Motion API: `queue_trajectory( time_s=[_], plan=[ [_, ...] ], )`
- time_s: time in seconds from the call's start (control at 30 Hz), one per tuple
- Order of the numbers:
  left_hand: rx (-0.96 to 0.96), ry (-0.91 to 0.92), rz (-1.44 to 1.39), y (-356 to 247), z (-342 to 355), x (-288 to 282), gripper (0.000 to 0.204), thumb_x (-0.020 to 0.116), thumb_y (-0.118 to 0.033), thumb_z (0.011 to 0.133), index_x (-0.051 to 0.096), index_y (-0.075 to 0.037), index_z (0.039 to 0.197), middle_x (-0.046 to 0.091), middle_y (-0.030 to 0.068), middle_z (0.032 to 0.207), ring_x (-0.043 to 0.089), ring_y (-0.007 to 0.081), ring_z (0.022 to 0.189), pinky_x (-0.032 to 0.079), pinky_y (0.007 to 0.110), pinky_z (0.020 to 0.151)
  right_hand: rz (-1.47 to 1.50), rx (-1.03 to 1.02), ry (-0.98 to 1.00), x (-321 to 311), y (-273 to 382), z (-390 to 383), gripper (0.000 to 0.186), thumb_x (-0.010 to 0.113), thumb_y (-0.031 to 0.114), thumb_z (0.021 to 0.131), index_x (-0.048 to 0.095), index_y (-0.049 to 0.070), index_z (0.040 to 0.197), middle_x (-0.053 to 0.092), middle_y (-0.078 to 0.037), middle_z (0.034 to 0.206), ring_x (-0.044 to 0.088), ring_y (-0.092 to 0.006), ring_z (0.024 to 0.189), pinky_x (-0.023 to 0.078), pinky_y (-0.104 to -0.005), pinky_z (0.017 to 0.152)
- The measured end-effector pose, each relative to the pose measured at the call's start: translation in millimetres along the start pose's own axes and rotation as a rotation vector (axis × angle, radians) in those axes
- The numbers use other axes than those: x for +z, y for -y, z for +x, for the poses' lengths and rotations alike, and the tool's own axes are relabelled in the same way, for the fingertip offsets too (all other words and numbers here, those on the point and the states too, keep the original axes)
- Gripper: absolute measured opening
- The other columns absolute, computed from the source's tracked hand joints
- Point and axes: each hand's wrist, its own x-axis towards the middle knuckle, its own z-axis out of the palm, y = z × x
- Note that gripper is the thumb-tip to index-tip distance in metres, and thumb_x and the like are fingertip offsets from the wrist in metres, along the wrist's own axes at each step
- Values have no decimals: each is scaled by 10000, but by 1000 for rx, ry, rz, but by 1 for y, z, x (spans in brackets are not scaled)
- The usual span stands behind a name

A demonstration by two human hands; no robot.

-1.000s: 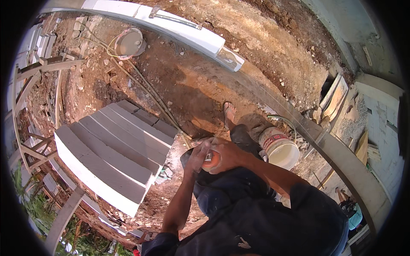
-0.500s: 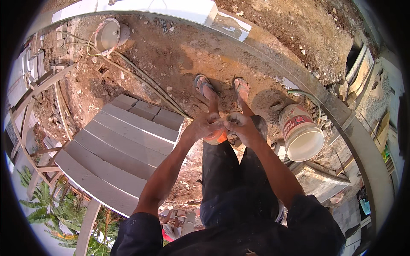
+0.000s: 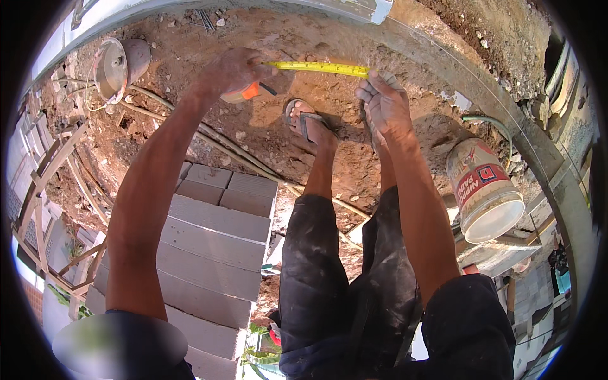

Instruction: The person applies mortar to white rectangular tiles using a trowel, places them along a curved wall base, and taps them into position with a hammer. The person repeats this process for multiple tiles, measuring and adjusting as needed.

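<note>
My left hand (image 3: 235,71) is closed around the orange and grey case of a tape measure (image 3: 251,91), out in front of me. Its yellow blade is drawn out to the right, nearly level, above the dirt. The blade's free end is pinched between the fingertips of my right hand (image 3: 385,104). Both arms reach forward, and a dark strap hangs from the case. Under the blade my sandalled feet stand on the soil. At the top, pale blocks (image 3: 373,9) rest along a low concrete beam (image 3: 437,47).
A stack of grey blocks (image 3: 209,244) stands at my left. One dusty bucket (image 3: 114,71) sits at the far left, and a white paint bucket (image 3: 484,190) lies tipped at my right. Hoses (image 3: 215,140) cross the rubble-strewn dirt. Timber framing (image 3: 38,202) rises on the left edge.
Both hands have moved forward and apart from near my knees. The tape measure's yellow blade is now pulled out between them. My view has shifted slightly, with the left arm now over the blocks.
</note>
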Motion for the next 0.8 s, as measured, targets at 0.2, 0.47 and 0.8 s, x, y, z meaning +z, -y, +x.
queue_trajectory(
  time_s=[0.2,0.47,0.8],
  plan=[
    [23,-578,325,53,49,-48,667,535,-680,879,670,-29,928,666,113,764,659,259,728,543,438,745,82,-220,-329,-14,9,91,226,674,21,893,545,-38,1069,630,-134,953,659,-230,822,622,-346,729],
    [-35,-720,334,79,76,-45,733,446,-735,879,672,-44,973,691,187,909,664,381,896,506,501,781,22,-220,-480,26,-3,110,443,610,-12,924,412,-84,1314,604,-160,1087,644,-243,878,611,-394,818],
    [-124,-773,297,49,66,-50,567,614,-544,842,653,-80,1165,671,224,1103,626,408,1035,488,520,882,-6,-180,-535,31,-4,110,403,607,21,932,478,-66,1304,660,-177,1121,695,-221,888,632,-275,722]
  ],
)
